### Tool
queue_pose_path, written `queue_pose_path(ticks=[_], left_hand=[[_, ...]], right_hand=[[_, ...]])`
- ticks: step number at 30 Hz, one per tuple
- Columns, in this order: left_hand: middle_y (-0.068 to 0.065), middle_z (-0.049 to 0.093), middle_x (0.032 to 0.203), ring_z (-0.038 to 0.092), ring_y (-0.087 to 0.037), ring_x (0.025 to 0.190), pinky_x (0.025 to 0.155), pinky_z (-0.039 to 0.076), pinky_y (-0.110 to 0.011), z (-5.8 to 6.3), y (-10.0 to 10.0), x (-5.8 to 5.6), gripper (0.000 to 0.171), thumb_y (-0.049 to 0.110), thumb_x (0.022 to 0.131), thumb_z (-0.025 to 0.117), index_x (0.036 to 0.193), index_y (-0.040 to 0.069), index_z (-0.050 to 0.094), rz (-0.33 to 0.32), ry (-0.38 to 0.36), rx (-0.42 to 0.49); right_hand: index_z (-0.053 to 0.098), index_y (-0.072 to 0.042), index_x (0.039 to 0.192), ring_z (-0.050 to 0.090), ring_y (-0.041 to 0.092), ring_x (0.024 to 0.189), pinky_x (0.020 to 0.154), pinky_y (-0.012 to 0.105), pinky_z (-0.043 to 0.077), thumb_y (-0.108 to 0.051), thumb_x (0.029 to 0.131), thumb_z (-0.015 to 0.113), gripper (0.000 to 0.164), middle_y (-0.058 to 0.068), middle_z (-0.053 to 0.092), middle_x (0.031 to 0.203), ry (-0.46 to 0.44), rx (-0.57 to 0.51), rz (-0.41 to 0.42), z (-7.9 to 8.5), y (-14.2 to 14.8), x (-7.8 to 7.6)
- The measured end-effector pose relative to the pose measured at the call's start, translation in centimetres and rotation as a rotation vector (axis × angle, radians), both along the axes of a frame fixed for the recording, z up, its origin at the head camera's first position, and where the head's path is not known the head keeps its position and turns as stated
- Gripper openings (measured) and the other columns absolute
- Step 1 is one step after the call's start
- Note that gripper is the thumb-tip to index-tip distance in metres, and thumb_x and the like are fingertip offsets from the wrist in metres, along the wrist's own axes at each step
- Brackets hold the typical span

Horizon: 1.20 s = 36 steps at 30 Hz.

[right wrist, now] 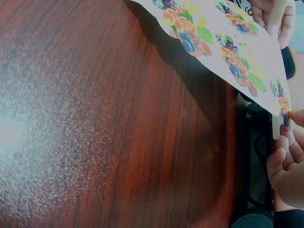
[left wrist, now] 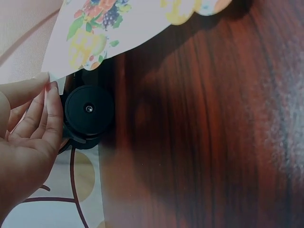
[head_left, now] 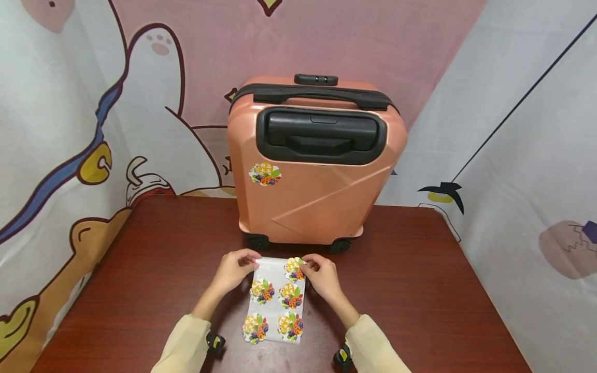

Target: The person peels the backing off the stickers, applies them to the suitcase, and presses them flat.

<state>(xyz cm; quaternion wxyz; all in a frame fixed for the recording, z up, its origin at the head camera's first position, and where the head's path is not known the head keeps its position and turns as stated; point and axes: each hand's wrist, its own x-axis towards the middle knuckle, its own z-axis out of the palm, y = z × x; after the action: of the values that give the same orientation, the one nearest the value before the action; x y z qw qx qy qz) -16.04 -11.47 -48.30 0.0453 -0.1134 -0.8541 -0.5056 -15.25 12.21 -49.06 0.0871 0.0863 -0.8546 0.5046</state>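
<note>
A white sheet of fruit stickers is held up above the table, just in front of a suitcase. Its upper left spot is bare, while several fruit-basket stickers sit on the rest. My left hand pinches the sheet's upper left corner between thumb and fingers; the left wrist view shows this hand at the paper's edge. At the upper right corner, my right hand pinches the sheet beside a sticker, seen also in the right wrist view, where the hand is partly cut off.
An upright orange suitcase with black wheels and handles stands at the back of the brown table. One fruit sticker is on its left front. A cartoon-printed cloth hangs behind. Wrist cameras are strapped to both arms.
</note>
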Motion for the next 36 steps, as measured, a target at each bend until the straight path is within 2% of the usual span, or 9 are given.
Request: queue_pose_path(ticks=[7,15,25,32,36], left_hand=[[0.000,0.063,0.073,0.058,-0.014,0.067,0.062,0.048,-0.026,0.05,0.09,0.16,0.014,-0.003,0.074,0.071,0.085,0.004,0.068,0.004,0.027,0.003],[-0.001,0.063,0.074,0.059,-0.015,0.069,0.064,0.048,-0.026,-0.01,0.17,0.05,0.012,-0.004,0.075,0.070,0.086,0.002,0.068,0.022,0.021,-0.014],[-0.003,0.064,0.077,0.058,-0.015,0.067,0.064,0.047,-0.028,0.08,0.23,-0.08,0.015,-0.003,0.075,0.070,0.087,0.004,0.068,0.043,0.013,-0.030],[-0.003,0.064,0.076,0.059,-0.015,0.067,0.064,0.048,-0.028,-0.12,0.37,-0.12,0.017,-0.005,0.074,0.071,0.088,0.004,0.068,0.052,0.024,-0.025],[-0.003,0.064,0.076,0.060,-0.015,0.066,0.063,0.048,-0.027,-0.17,0.49,-0.14,0.018,-0.006,0.073,0.071,0.088,0.004,0.068,0.060,0.026,-0.012]], right_hand=[[0.066,0.000,0.086,0.050,0.011,0.053,0.048,0.022,0.043,0.000,0.076,0.070,0.011,0.004,0.059,0.066,0.017,-0.007,-0.002,-0.01,-0.04,0.12],[0.063,-0.001,0.084,0.047,0.006,0.052,0.048,0.022,0.042,0.002,0.076,0.070,0.012,0.004,0.058,0.066,0.059,-0.024,-0.004,-0.06,-0.11,0.07],[0.062,-0.004,0.080,0.048,0.007,0.052,0.045,0.022,0.042,0.003,0.075,0.068,0.011,0.002,0.058,0.066,0.092,-0.040,-0.005,-0.08,-0.09,0.07],[0.063,-0.007,0.075,0.048,0.006,0.057,0.051,0.022,0.042,0.003,0.073,0.070,0.013,-0.001,0.056,0.071,0.149,0.014,-0.040,-0.30,-0.05,-0.03],[0.064,-0.008,0.075,0.048,0.009,0.060,0.054,0.021,0.041,0.005,0.072,0.070,0.014,-0.002,0.054,0.073,0.150,0.029,-0.054,-0.20,-0.03,0.00]])
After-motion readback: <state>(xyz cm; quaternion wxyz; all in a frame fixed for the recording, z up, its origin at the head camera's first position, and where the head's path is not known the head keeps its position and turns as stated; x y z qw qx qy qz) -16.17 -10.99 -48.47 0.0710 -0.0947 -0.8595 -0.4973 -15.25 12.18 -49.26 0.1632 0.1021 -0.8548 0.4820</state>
